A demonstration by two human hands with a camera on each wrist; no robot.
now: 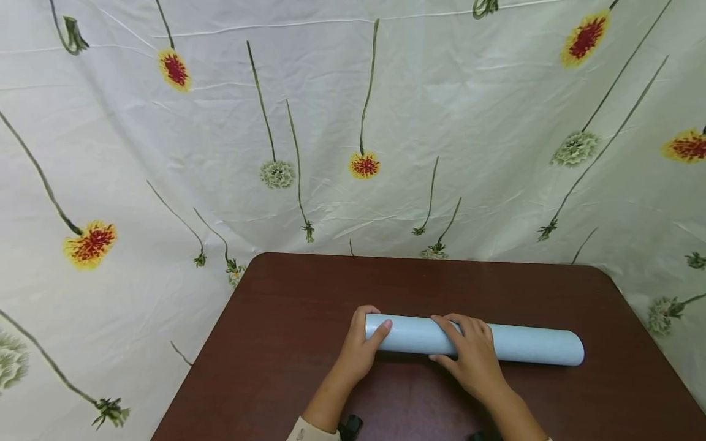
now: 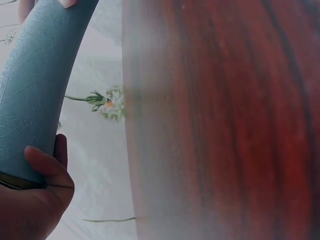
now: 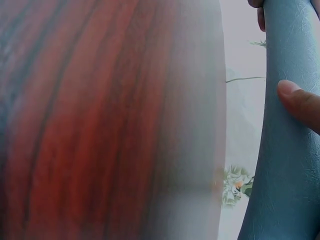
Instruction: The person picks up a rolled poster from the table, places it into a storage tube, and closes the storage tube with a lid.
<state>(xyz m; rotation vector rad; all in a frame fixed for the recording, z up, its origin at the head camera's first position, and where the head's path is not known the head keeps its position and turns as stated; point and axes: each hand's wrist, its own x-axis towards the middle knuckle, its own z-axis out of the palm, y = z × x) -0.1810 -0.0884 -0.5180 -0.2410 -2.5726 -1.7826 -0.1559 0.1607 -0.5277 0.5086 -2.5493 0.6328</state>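
Observation:
A long light blue roll of textured sheet (image 1: 537, 345), perhaps wallpaper, lies crosswise over the dark brown table in the head view. My left hand (image 1: 358, 346) grips its left end, thumb on the near side and fingers round the far side. Around the middle of the roll, my right hand (image 1: 471, 355) holds it with thumb below and fingers over the top. The left wrist view shows the left thumb (image 2: 47, 167) close to the roll's open end. In the right wrist view the right thumb (image 3: 300, 102) presses on the wrinkled blue surface (image 3: 285, 165).
The reddish-brown table (image 1: 298, 294) has rounded far corners. Behind it and on both sides hangs a white cloth (image 1: 331, 73) printed with flowers and stems. A small black object (image 1: 351, 425) shows by the left wrist.

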